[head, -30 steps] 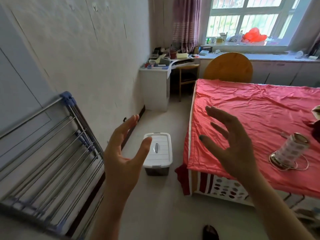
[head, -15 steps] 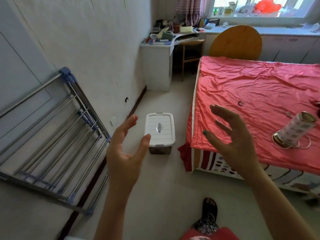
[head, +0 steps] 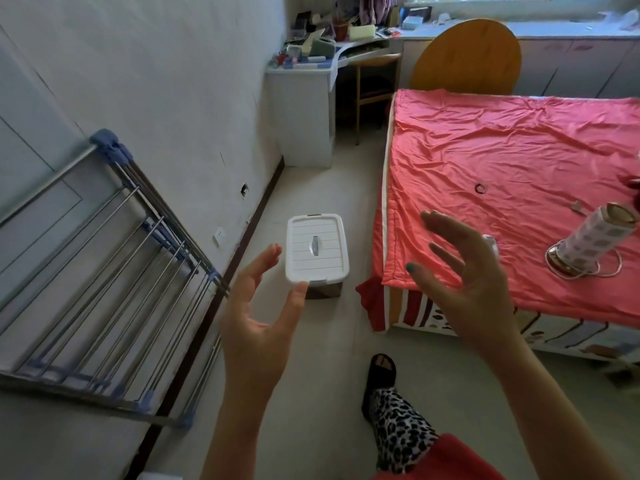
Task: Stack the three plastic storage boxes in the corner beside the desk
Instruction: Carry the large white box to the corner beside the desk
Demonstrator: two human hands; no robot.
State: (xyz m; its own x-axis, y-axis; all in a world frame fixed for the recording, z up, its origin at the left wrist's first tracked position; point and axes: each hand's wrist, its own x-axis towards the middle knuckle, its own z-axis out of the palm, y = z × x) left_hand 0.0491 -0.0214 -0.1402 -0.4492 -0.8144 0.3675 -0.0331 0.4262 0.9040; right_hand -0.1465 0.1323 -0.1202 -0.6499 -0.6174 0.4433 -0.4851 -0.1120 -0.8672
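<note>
One plastic storage box with a white ribbed lid and a dark see-through body stands on the floor between the wall and the bed. My left hand is raised in front of it, palm up, fingers spread, thumb overlapping the lid's near corner in the picture. My right hand hovers to the right, above the bed's corner, fingers apart. Both hands hold nothing. The white desk stands against the wall further back. No other storage box is in sight.
A folded metal drying rack leans on the left wall. The bed with a pink cover fills the right; a patterned lamp lies on it. A round wooden board stands behind the bed. My slippered foot is on the floor.
The view has tilted down and moved closer to the box. Both hands stay raised and open, now nearer the box. My foot and leg have come into view.
</note>
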